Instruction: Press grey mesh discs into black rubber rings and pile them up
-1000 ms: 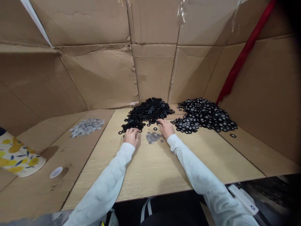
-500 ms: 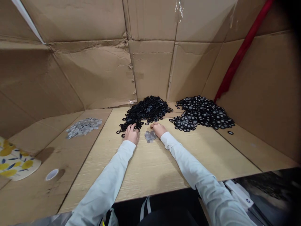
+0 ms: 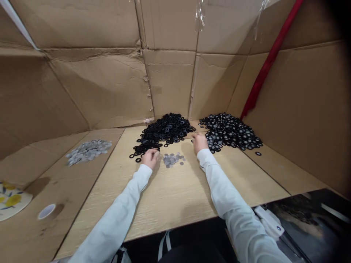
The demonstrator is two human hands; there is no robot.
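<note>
My left hand [image 3: 150, 157] rests on the light wooden board [image 3: 175, 190], fingers curled, at the near edge of a heap of plain black rings [image 3: 164, 132]. Whether it holds anything I cannot make out. My right hand [image 3: 200, 142] reaches toward a second heap of black rings with grey centres [image 3: 230, 132], fingers extended near its left edge. Between my hands lies a small cluster of grey discs [image 3: 172, 159].
A bigger pile of grey discs [image 3: 87, 151] lies on cardboard at the left. A patterned plate [image 3: 11, 204] and a tape roll [image 3: 46, 211] sit at the near left. Cardboard walls [image 3: 170, 80] enclose the space; a red strip [image 3: 263, 69] runs up the right.
My right hand moved from beside the small grey disc cluster rightward to the edge of the filled-ring heap. My left hand drew back slightly. The camera view shifted.
</note>
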